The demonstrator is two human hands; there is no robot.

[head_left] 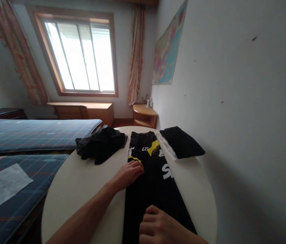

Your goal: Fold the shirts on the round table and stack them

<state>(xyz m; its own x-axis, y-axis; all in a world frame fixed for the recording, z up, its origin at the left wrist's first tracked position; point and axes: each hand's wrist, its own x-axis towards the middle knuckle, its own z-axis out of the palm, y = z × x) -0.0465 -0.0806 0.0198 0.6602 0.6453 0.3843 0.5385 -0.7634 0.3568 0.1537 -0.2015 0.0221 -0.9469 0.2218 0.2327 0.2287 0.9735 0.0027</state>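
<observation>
A black garment [148,189] with white letters and yellow patches lies lengthwise along the round table; it looks like trousers folded into a long strip, a gathered waistband at the far end. My left hand [132,172] rests on its left edge, palm down, fingers lying on the cloth and slightly bent. Closer to me, my right hand [156,225] is over the lower part of the garment with its fingers curled in. Whatever those fingers hold, if anything, is hidden.
On the white table [82,196], a crumpled black garment [102,142] lies far left and a folded black cloth [182,141] on white material far right. Two plaid mattresses [38,135] are at left, one bearing a paper sheet [4,186]. A wall [246,135] stands close on the right.
</observation>
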